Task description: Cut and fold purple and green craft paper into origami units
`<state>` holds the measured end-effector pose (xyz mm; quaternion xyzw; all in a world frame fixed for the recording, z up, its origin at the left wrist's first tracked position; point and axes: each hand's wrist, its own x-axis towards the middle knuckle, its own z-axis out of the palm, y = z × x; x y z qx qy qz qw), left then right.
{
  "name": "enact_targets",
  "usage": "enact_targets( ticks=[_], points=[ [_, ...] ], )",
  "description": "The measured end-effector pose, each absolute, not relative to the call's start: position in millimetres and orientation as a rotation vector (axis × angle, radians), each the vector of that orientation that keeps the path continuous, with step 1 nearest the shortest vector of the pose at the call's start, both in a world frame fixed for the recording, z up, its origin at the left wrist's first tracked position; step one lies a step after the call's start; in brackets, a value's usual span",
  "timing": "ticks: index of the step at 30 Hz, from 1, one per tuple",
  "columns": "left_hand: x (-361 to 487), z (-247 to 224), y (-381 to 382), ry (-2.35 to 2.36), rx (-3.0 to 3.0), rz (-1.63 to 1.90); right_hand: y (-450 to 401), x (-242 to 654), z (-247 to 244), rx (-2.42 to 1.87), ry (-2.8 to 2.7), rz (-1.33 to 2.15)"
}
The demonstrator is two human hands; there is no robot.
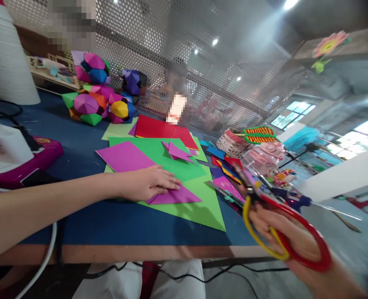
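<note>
My left hand (pixel 146 182) rests on a folded purple paper (pixel 184 196), fingers laid over it and pressing it down. Beneath that paper lie a light green sheet (pixel 202 211) and a darker green sheet (pixel 149 153). A purple square (pixel 124 155) sits just behind my left wrist, and small purple cut pieces (pixel 177 151) are farther back. At the right, my right hand (pixel 283 228) grips large scissors (pixel 308 232) with one red and one yellow handle loop, raised near the table edge. Motion blurs their blades, so whether they are apart cannot be made out.
Folded-paper balls (pixel 87 104) stand at the back left, near a stack of white cups (pixel 9 58). A magenta device (pixel 47 153) is at left. Red paper (pixel 162 128), coloured scraps (pixel 227 187), a craft knife (pixel 224 193) and a clear plastic box (pixel 261 158) lie beyond. Cables hang below the table edge (pixel 140 251).
</note>
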<state>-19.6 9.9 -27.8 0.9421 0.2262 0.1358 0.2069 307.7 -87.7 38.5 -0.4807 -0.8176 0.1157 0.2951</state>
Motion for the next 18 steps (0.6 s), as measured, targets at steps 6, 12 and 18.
enact_targets(
  ticks=[6,12,18],
  points=[
    [-29.0,-19.6,13.2,0.564,2.586,0.255,-62.6,206.8,21.6,-1.295,-1.639,1.139],
    [-28.0,-26.2,1.7,0.691,2.693,0.360,-49.5,161.6,2.4,-1.063,-1.761,1.156],
    [-33.0,-33.8,-1.0,0.772,2.822,0.253,-45.6,145.2,-5.1,-0.977,-1.830,1.116]
  ],
)
